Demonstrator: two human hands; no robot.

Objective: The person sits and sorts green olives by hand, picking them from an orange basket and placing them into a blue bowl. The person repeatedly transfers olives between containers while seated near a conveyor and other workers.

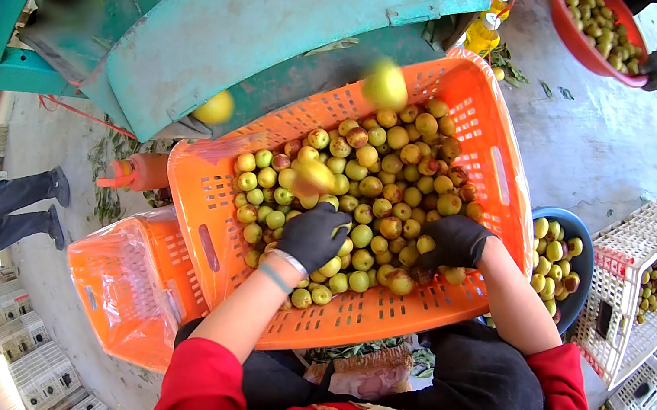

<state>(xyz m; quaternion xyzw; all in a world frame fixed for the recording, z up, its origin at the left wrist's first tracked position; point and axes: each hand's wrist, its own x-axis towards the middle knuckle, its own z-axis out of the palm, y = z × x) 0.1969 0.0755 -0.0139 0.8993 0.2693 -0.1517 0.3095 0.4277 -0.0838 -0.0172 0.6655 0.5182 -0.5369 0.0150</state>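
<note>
An orange perforated crate (384, 320) lined with clear plastic stands before me, filled with round yellow-green jujubes (370, 189), many with reddish-brown patches. My left hand (312, 238), in a black glove, curls over the fruit left of the middle, closed on a jujube at its fingertips. On the right side of the crate, my right hand (451, 243), also black-gloved, is closed with a jujube (425, 244) at its fingers; part of the fingers is hidden among the fruit. Several blurred jujubes (384, 86) are in the air below the teal metal chute (270, 22).
Another plastic-lined orange crate (127, 284) stands at left. A dark basin (582, 261) of jujubes and a white crate (624, 285) are at right. At upper right, gloved hands hold a red basin (570, 31) of jujubes. Another person's legs (3, 205) show far left.
</note>
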